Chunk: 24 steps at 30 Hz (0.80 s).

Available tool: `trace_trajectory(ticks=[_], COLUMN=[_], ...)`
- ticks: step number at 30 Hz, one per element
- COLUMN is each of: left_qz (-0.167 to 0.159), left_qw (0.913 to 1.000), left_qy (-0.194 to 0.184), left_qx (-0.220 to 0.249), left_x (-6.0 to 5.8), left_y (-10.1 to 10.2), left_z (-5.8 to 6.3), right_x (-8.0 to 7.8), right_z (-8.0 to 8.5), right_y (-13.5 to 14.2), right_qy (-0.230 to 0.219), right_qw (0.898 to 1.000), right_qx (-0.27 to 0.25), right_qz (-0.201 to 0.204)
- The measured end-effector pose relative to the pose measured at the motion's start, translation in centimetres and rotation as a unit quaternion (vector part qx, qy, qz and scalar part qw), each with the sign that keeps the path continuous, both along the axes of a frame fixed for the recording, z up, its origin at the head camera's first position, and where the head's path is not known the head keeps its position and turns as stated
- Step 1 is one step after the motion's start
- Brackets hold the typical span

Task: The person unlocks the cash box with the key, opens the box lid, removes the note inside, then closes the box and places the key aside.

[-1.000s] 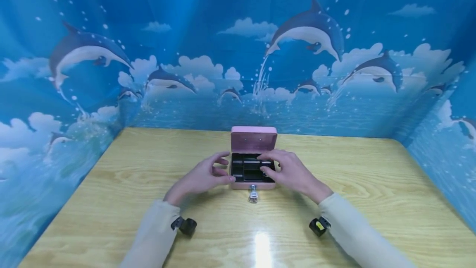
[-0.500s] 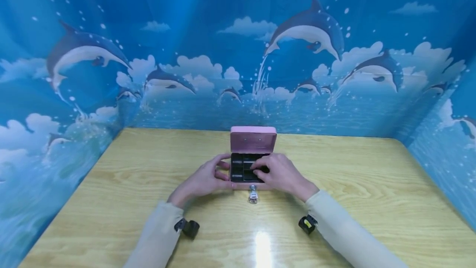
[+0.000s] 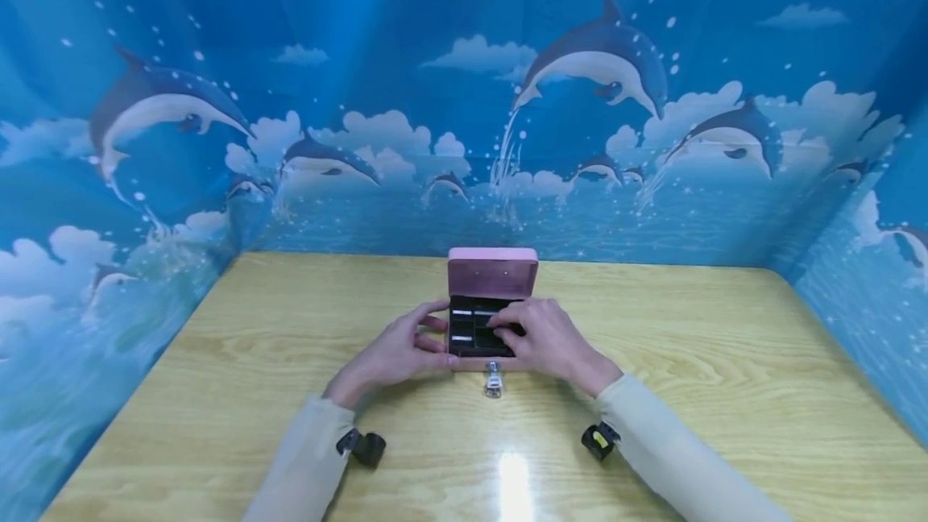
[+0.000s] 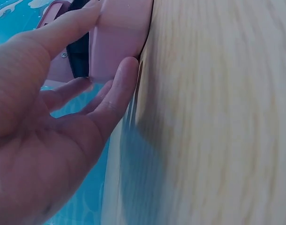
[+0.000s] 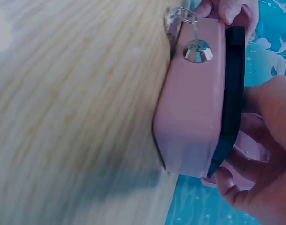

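Note:
A pink cash box (image 3: 474,363) stands on the table with its lid (image 3: 493,276) raised. Inside is a black divided tray (image 3: 461,329), whose edge stands above the box rim in the right wrist view. My right hand (image 3: 554,345) reaches over the box's right end and grips the tray, fingers bent inside it; their tips are partly hidden. Around the left end of the box curves my left hand (image 3: 399,349), thumb at the front corner and fingers along the side. Keys on a ring (image 3: 494,382) hang from the lock (image 5: 198,51) on the front.
The wooden table (image 3: 326,288) extends around the box on all sides. A blue dolphin-print cloth (image 3: 362,63) hangs behind the table and along both sides. Black wrist cameras (image 3: 371,449) are strapped over pale sleeves.
My right hand has shifted left, from the right edge of the tray toward its middle. My left hand has closed in slightly on the box. Light on the tray's compartments now falls differently.

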<state>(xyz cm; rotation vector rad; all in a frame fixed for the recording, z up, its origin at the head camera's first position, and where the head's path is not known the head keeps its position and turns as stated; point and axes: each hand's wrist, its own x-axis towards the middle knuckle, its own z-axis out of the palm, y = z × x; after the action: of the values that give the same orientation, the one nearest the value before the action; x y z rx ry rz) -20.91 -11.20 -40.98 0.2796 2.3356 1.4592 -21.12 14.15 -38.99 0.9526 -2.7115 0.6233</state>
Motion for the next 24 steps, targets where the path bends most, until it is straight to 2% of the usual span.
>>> trace_trajectory(ticks=[10,18,24], left_qz=[0.000,-0.010,-0.009], left_qw=[1.0000,0.9999,0.9998], left_qy=[-0.002,0.007,0.014], left_qx=[-0.006,-0.001,-0.009], left_x=[-0.3,-0.5,-0.5], left_y=[0.0,0.1,0.2], left_z=[0.1,0.0,0.0], right_x=[0.6,1.0,1.3], right_z=[1.6,2.5,2.6], right_y=[0.6,2.1,3.9], right_qy=[-0.042,-0.018,-0.013], right_qw=[0.999,0.999,0.999], right_qx=[-0.021,-0.027,-0.023], right_qz=[-0.011,-0.019,-0.030])
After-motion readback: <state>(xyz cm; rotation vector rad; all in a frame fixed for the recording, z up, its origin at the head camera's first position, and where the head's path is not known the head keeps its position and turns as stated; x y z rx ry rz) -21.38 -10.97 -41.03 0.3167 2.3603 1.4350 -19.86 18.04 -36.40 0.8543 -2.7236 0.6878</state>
